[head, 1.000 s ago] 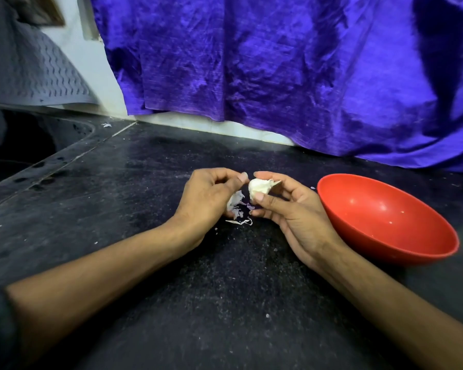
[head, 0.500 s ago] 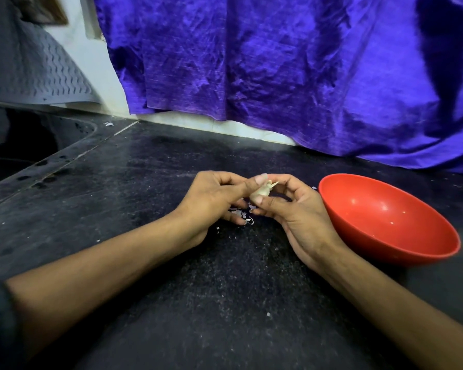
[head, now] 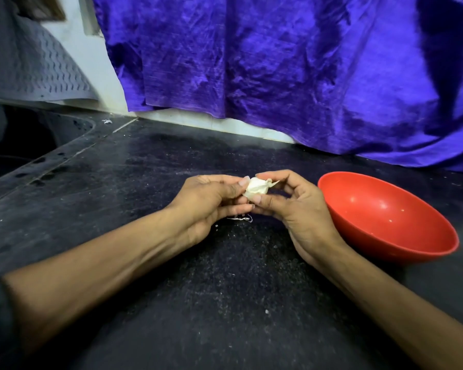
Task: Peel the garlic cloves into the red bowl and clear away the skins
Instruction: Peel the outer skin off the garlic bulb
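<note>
Garlic (head: 256,188) now more exposed, pinched between both hands (head: 254,204)

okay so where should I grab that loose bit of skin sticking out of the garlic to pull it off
Probably pinch the papery flap where it juts free toward the red bowl, coming from the right with the right hand. It stands clear of the garlic, so fingertips could close on it while the left hand steadies the garlic.

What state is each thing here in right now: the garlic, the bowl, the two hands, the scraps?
Garlic: held between both hands, papery skin still on.
Left hand: fingers pinch the garlic.
Right hand: fingers curled round the garlic.
Red bowl: upright on the counter, no cloves inside.
Skin scraps: loose on the counter under the hands.
</note>
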Demonstrator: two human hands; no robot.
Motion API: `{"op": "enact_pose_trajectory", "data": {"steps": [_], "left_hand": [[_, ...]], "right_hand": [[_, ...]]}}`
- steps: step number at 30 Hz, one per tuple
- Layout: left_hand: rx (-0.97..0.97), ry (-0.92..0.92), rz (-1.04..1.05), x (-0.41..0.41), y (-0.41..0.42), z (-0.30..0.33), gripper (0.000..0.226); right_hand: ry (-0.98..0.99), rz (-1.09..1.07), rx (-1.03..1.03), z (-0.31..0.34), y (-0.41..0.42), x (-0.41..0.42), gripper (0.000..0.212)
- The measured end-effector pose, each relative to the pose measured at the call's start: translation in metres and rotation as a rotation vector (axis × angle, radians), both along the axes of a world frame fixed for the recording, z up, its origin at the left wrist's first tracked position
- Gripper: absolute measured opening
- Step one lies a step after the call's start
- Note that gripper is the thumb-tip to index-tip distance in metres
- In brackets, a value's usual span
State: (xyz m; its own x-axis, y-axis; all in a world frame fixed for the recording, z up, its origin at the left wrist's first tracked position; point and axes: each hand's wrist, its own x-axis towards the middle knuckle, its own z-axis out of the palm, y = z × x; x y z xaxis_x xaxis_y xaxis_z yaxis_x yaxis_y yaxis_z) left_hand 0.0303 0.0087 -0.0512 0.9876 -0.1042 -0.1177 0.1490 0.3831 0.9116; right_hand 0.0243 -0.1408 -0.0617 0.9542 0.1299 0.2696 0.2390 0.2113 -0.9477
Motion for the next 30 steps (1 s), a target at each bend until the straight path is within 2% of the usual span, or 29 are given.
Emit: {"op": "enact_pose_trajectory", "data": {"steps": [8, 17, 23, 26, 30], "left_hand": [[0.068, -0.041, 0.082, -0.001, -0.004, -0.001, 0.013], [0.284, -0.202, 0.193, 0.004, 0.002, -0.001, 0.009], [0.444, -0.275, 0.183, 0.006, 0.002, -0.008, 0.014], [0.439, -0.295, 0.172, 0.003, 0.000, -0.006, 0.015], [0.365, -0.314, 0.056, -0.005, -0.002, 0.001, 0.022]], "right_hand": [[0.078, 0.104, 0.090, 0.002, 0.001, -0.002, 0.033], [0.133, 0.115, 0.115, 0.001, -0.001, 0.001, 0.029], [0.120, 0.072, 0.084, 0.000, 0.000, 0.002, 0.038], [0.115, 0.053, 0.084, -0.001, -0.001, 0.003, 0.032], [0.089, 0.057, 0.094, -0.002, -0.001, 0.003, 0.027]]}}
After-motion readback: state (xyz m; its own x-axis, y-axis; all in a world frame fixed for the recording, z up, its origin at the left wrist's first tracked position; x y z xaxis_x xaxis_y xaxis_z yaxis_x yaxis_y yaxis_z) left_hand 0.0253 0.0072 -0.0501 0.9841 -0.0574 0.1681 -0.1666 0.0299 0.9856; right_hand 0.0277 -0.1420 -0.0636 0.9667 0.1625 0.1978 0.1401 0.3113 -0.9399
